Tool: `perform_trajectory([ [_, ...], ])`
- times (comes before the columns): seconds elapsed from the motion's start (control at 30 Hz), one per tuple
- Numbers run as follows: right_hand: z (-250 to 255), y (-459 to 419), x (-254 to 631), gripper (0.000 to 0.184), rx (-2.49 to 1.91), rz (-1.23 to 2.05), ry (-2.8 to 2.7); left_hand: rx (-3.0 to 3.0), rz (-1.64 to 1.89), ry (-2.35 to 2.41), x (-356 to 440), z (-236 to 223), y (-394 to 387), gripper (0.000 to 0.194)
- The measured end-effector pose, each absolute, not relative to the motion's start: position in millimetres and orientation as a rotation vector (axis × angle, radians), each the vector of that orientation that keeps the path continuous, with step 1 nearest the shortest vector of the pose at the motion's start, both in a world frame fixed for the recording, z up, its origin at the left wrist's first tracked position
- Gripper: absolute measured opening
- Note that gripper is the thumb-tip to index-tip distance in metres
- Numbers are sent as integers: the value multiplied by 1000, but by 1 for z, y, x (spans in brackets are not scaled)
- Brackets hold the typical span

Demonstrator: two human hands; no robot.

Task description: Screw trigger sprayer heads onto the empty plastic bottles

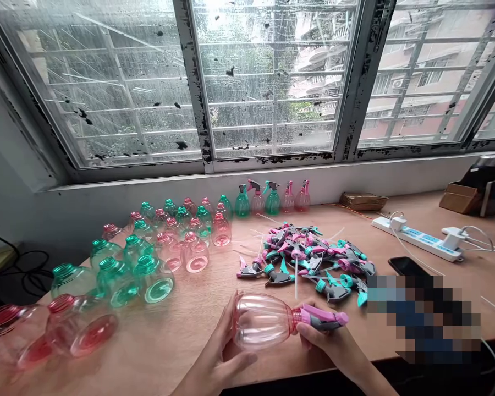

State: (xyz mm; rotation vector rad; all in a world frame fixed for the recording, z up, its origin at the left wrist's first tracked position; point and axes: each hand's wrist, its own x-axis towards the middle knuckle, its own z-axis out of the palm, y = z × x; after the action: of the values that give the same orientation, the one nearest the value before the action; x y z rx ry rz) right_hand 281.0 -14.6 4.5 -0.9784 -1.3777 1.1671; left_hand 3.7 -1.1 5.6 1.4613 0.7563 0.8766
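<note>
A clear pink spray bottle (263, 322) lies on its side in the air above the table's front edge, its base to the left. My left hand (227, 344) is wrapped round the base end. At the neck, my right hand (315, 335) grips the pink and grey trigger sprayer (322, 318), which sits on the bottle's mouth. Whether the collar is fully screwed down I cannot tell. Just beyond my hands lies a heap of loose trigger sprayers (309, 253) in pink, green and grey, some with white dip tubes showing.
Several open pink and green bottles (148, 280) stand in rows on the left of the wooden table (214, 291). Bottles with sprayers fitted (272, 199) line the back by the window. On the right are a power strip (416, 237), a dark phone (408, 267) and a cardboard box (462, 199).
</note>
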Motion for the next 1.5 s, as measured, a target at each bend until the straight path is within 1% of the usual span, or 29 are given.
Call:
perform_trajectory([
  [0.13, 3, -15, 281, 28, -989, 1186, -1372, 1533, 941, 754, 3, 0, 1, 88],
  [0.27, 3, -14, 280, 29, -972, 1252, -1340, 1474, 949, 785, 4, 1, -2, 98],
  [0.4, 2, -14, 281, 27, -960, 1266, -1332, 1438, 927, 770, 4, -1, -2, 89],
  [0.57, 0, -15, 282, 26, -959, 1241, -1352, 1526, 954, 794, 5, 0, 0, 88],
  [0.8, 5, -16, 281, 27, -955, 1253, -1342, 1433, 947, 809, 6, 7, -5, 100],
  [0.97, 8, -17, 280, 27, -971, 1247, -1345, 1389, 883, 763, 2, 0, -2, 93],
  [1.1, 10, -17, 280, 27, -947, 1258, -1353, 1496, 906, 770, 1, -3, 1, 93],
  [1.17, 10, -18, 279, 28, -952, 1252, -1358, 1504, 897, 758, 1, -1, 1, 92],
  [1.33, 10, -17, 280, 25, -947, 1261, -1356, 1412, 846, 779, 1, 10, -3, 98],
  [1.5, 10, -18, 280, 26, -947, 1274, -1364, 1382, 802, 768, 3, 18, -6, 90],
])
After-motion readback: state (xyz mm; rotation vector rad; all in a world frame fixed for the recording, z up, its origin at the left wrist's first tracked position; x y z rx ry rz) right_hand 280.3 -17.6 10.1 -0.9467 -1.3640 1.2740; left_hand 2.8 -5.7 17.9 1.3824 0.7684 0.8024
